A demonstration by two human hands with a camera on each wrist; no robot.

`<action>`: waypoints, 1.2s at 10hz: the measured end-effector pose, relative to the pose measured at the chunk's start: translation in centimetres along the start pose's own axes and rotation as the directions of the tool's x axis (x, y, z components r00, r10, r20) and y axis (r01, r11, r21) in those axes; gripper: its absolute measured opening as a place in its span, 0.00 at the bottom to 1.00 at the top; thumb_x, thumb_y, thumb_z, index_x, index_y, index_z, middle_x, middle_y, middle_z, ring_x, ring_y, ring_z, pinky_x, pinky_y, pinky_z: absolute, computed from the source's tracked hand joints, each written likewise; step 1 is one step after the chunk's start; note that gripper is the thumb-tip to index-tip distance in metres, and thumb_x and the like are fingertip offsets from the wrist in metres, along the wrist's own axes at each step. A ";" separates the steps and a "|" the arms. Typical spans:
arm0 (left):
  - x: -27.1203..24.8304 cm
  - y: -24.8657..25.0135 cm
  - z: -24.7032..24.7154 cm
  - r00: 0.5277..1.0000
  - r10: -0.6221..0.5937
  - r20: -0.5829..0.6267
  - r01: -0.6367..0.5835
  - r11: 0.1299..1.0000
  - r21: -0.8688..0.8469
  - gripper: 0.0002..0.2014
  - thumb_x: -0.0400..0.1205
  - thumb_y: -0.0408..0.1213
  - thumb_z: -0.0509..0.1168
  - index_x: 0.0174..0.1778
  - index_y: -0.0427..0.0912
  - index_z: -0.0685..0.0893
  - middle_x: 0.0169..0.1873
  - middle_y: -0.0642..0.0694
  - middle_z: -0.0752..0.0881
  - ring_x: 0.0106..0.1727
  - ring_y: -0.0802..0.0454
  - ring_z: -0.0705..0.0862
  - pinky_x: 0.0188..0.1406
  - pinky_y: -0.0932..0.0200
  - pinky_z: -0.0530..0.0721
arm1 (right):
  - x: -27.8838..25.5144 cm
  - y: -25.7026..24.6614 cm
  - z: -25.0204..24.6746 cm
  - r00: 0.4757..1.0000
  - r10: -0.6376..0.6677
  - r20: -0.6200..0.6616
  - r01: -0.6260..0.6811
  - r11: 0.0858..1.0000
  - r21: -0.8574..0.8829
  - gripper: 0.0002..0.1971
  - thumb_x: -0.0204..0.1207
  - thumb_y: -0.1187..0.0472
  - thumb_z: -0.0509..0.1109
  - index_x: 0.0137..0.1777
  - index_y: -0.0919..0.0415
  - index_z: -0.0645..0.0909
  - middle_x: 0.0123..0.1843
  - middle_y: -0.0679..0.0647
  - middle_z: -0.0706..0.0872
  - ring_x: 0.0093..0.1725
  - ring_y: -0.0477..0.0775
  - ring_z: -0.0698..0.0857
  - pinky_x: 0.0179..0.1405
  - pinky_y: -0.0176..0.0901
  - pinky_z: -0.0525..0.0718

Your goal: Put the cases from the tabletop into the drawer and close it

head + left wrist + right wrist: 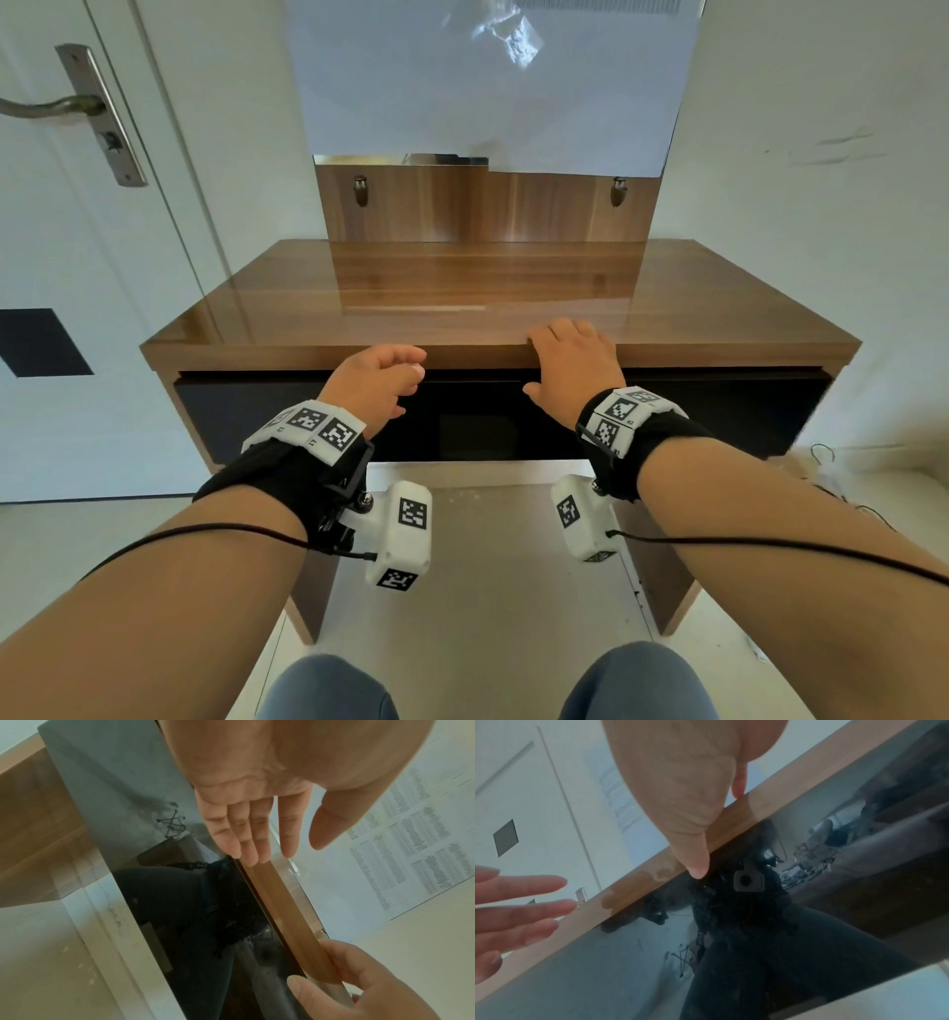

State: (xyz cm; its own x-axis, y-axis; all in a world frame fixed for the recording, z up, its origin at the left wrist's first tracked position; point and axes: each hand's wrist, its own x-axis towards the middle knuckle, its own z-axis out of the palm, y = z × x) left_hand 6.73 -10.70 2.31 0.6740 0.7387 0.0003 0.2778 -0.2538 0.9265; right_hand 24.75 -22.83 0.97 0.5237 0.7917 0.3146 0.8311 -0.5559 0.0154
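No case shows on the glossy wooden tabletop (462, 288) in any view. Under it the black drawer front (246, 416) sits flush with the cabinet. My left hand (405, 385) hovers just in front of the drawer's upper edge, and it holds nothing. Its fingers (257, 833) are straight in the left wrist view. My right hand (565, 360) rests on the tabletop's front edge, fingers lying on top. Its thumb (695, 866) points down at the top of the drawer front (757, 943). What is in the drawer is hidden.
A white door with a metal handle (77, 108) stands at the left. A paper-covered mirror (488, 87) rises behind the tabletop above a wooden panel with two hooks (360, 189). Cables (821, 462) lie on the floor at the right. My knees (328, 688) are below.
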 end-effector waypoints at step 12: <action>2.7 0.9 0.2 0.999 0.044 0.011 -0.043 0.997 -0.060 0.10 0.81 0.37 0.61 0.43 0.59 0.82 0.48 0.54 0.85 0.52 0.54 0.84 0.55 0.52 0.83 | 1.4 0.1 -2.9 0.988 0.119 0.098 -0.143 0.940 0.310 0.21 0.73 0.43 0.65 0.62 0.53 0.78 0.64 0.52 0.80 0.67 0.58 0.74 0.68 0.55 0.73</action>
